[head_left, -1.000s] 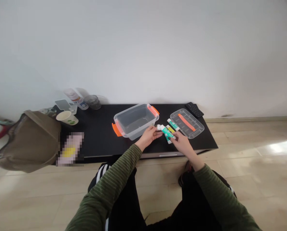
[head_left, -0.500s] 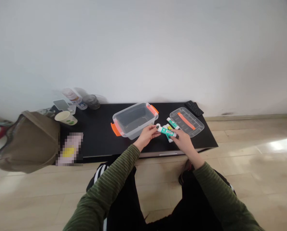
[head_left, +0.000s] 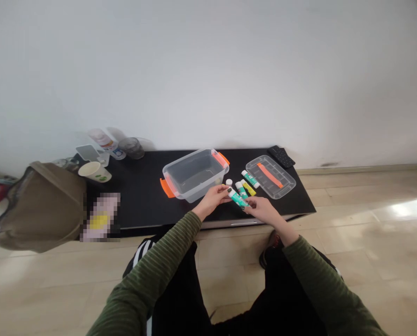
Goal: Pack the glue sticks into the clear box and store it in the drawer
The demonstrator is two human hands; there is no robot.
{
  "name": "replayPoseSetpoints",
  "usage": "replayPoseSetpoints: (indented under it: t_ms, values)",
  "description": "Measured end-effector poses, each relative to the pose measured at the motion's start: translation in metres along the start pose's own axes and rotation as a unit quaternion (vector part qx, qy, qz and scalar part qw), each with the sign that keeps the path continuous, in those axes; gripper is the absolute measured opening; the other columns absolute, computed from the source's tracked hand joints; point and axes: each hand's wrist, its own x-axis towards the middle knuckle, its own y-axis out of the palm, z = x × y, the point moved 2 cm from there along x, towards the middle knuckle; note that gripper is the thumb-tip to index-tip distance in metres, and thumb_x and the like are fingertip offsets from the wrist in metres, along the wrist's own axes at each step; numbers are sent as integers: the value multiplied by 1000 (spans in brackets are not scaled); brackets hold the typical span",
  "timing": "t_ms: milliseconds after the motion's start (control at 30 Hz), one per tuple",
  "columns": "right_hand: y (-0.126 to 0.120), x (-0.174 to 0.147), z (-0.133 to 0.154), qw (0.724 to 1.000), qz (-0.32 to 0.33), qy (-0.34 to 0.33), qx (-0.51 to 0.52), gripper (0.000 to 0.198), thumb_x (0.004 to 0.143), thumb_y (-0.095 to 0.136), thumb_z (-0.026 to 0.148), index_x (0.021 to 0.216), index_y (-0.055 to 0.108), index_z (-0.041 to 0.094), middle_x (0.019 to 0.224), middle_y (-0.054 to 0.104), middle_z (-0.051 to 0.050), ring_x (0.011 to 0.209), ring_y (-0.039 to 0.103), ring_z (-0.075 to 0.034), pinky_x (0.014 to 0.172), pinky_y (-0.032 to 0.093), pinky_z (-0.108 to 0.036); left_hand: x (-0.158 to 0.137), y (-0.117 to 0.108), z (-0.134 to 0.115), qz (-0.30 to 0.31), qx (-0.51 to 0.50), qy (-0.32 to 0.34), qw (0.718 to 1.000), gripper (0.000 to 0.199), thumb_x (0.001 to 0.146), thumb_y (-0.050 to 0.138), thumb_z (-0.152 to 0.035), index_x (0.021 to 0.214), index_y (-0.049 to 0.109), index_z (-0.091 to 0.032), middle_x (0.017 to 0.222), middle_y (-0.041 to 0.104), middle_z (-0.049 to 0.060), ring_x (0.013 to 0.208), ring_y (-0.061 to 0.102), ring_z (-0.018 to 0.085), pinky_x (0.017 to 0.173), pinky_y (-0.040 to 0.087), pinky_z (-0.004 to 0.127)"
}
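Observation:
Between my two hands is a green and white glue stick (head_left: 236, 197), tilted down to the right. My left hand (head_left: 214, 199) is closed on its upper left end. The fingers of my right hand (head_left: 263, 209) pinch its lower right end. Just beyond it on the black table lie a second green glue stick (head_left: 242, 188), a yellow stick (head_left: 249, 187) and another green glue stick (head_left: 250, 179). A small round white cap or roll (head_left: 229, 182) sits by my left fingertips. The clear plastic box (head_left: 196, 175) with orange latches stands lidless to the left.
The clear lid (head_left: 276, 177) with an orange handle lies right of the sticks, with a dark keypad-like object (head_left: 281, 156) behind it. At left stand a paper cup (head_left: 95, 172), a glass (head_left: 132, 148), a spray can (head_left: 107, 143) and a brown bag (head_left: 42, 205).
The glue stick in my hands has swung its right end down toward me as my right hand came lower. More of the sticks behind it now shows.

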Motion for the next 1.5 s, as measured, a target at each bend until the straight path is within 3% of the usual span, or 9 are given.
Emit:
replayPoseSetpoints:
  t_ms: [100,167,300,433,600,900,1100,1267,1500]
  values:
    - [12,1,13,998,46,10,-29,12,81,70,30,85,70,19,76,74,0,73,68,-16,67,44,-23,5,5,-2,5,118,18,993,24,91,68,-31,107,70,-14,98,72,7,87,69,16,91,58,38]
    - [18,4,21,996,49,25,-64,14,85,67,33,83,67,19,78,74,-2,77,69,-17,68,43,-23,10,9,-7,-14,268,61,961,24,95,60,-31,110,71,-16,100,73,7,92,69,19,93,56,39]
    - [19,13,29,978,21,93,-183,29,92,56,45,94,68,19,91,74,-10,91,71,-26,75,47,-30,19,15,-19,-93,542,172,817,33,97,48,-18,123,68,-19,129,68,10,121,62,24,109,46,38]
    - [17,23,30,951,1,134,-278,41,93,53,51,114,66,18,106,72,-16,101,70,-32,81,50,-37,33,18,-11,-96,662,125,733,51,96,37,-10,143,54,-21,152,52,12,125,61,26,103,50,40]
    - [30,30,29,938,8,146,-314,48,93,52,49,127,58,16,109,71,-19,103,70,-33,85,52,-42,43,18,0,-86,718,77,686,48,98,34,-12,142,51,-23,140,58,14,112,67,27,91,54,39]
    - [16,40,19,940,-7,147,-309,48,94,53,55,127,59,20,109,72,-16,103,69,-31,85,51,-40,42,16,-3,-114,709,76,691,26,102,37,-18,123,52,-16,115,64,15,103,67,25,87,50,34]
    - [-23,60,-2,948,-118,101,-277,30,101,43,30,122,61,18,124,65,-14,123,55,-26,92,46,-31,25,28,-11,-110,605,137,776,26,97,49,-18,123,54,-15,118,66,17,107,66,27,93,48,37]
    - [-24,76,-25,945,-112,117,-283,32,101,38,20,122,62,13,126,61,-17,124,49,-27,95,45,-34,8,35,-6,-66,508,122,850,25,94,56,-24,117,61,-17,107,70,11,97,68,22,90,49,34]
    - [-16,87,-29,941,-140,142,-272,30,99,47,29,120,64,17,131,53,-17,130,42,-30,92,48,-35,-3,38,-2,-39,534,103,839,15,92,56,-24,105,61,-18,92,69,6,81,65,19,79,48,31]
